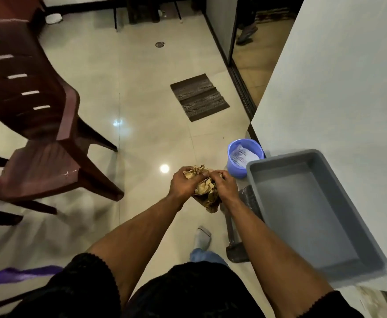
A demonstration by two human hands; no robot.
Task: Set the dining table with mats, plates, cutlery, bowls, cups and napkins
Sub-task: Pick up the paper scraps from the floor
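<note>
paper (242, 157) inside blue bucket (232, 152)

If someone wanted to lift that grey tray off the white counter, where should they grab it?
Probably the grey tray by its two long raised rims, coming from above and the near side: it sits flat, looks empty, and its near corner overhangs the white counter edge.

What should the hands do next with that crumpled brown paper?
Probably drop it into the purple bin. Both the left hand and right hand grip the crumpled paper, and the bin sits open just ahead on the floor.
</note>
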